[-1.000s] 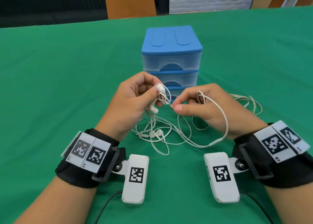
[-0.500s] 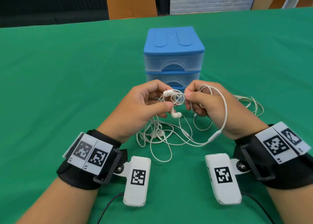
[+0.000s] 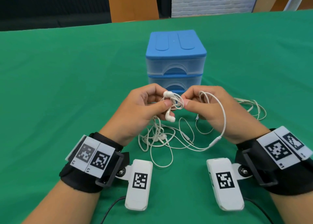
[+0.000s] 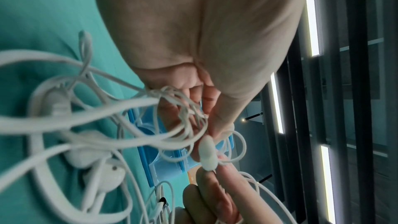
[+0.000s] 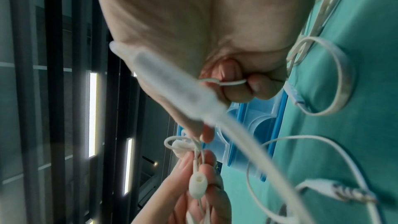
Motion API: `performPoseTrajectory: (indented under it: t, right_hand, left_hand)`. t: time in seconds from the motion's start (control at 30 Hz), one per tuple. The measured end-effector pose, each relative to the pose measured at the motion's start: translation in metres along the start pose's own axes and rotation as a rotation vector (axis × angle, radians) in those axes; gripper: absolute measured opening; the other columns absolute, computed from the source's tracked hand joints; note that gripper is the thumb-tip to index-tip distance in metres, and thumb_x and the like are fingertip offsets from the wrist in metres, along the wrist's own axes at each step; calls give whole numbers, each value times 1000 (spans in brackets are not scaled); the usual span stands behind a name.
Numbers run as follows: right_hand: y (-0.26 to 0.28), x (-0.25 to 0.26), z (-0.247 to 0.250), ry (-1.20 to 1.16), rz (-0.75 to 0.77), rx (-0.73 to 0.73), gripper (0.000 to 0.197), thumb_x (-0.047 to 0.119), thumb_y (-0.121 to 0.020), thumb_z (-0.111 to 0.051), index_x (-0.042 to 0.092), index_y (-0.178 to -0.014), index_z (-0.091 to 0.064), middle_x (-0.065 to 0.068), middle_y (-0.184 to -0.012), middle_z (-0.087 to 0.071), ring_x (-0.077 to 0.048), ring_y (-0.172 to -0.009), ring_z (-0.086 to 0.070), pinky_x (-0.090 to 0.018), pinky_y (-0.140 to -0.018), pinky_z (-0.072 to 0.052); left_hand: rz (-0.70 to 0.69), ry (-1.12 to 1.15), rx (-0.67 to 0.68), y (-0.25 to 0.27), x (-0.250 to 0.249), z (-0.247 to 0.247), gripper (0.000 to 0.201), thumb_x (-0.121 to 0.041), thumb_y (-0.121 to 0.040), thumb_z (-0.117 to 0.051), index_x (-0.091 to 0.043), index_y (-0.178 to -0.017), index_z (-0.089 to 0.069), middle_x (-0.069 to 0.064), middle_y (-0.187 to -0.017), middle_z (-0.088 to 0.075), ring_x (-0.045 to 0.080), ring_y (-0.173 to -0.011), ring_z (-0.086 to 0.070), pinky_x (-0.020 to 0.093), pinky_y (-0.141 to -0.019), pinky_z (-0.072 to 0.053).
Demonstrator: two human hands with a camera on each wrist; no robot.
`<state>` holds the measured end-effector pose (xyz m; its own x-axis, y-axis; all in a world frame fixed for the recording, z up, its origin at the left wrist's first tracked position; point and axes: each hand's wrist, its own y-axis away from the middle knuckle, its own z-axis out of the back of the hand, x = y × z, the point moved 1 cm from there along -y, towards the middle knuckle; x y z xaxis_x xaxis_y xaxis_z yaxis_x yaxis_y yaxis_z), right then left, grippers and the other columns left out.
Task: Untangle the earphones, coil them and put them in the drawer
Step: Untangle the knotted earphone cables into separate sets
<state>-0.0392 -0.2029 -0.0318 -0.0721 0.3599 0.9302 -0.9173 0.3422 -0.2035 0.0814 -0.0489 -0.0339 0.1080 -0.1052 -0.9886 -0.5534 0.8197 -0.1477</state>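
head view: both hands are raised just in front of the blue drawer unit [image 3: 176,61], which stands on the green table [image 3: 67,88] with the drawers in sight pushed in. the left hand [image 3: 140,112] pinches a knot of the white earphones [image 3: 172,103] between thumb and curled fingers, one earbud [image 3: 169,118] hanging just below its thumb. the right hand [image 3: 210,108] pinches the same knot from the other side, thumb tips nearly touching, and a cable loop runs over its back down to the inline remote [image 3: 215,141]. the rest of the cord lies in loose tangles on the cloth in front of the drawer unit, under the hands, with the jack plug [image 3: 190,141] among them. more loops lie to the right of the drawer unit.
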Motion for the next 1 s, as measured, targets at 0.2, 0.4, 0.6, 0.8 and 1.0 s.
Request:
performPoseTrajectory:
  t: [0.2,0.4,0.6,0.8,1.0]
  right_hand:
    - [-1,-4,4,-5,13,-75,14,15,-91,-70,5,-81,-71,-21,-65,-44,-21,-64,-35,-33,-58,-29]
    - [-2,-8,4,23,19,-98,20,22,-95,-66,8,-81,-69,-3,-66,-53,-15,-64,-40,-34,-62,-33]
    - [-3,-11,5,44,14,-113,22,24,-97,-64,14,-78,-67,13,-55,-48,-5,-53,-36,-24,-53,-31]
    - [-5,-11,0,24,0,-104,24,27,-98,-62,17,-77,-64,14,-49,-41,-8,-51,-32,-28,-53,-27]
    - [-6,-14,0,31,6,-96,22,22,-99,-61,12,-80,-63,12,-52,-42,-11,-52,-33,-30,-53,-28]
  left_hand:
    - [48,1,209,4,2,0,50,5,-76,-79,-15,-116,-57,3,-119,-61,22,-88,-62,38,-86,-53]
    - [35,2,118,5,-2,-1,40,7,-79,-75,-10,-111,-58,1,-110,-67,20,-90,-69,30,-87,-56]
    - [45,19,149,7,-5,-1,54,-3,-66,-82,-12,-115,-59,3,-113,-66,19,-87,-71,29,-83,-58]
    - [38,-49,116,5,-2,-7,52,3,-74,-82,-10,-115,-53,9,-119,-66,17,-82,-69,30,-81,-57]
    - [11,-102,-7,1,0,-4,28,1,-84,-75,-3,-107,-60,18,-113,-67,31,-85,-74,44,-84,-58]
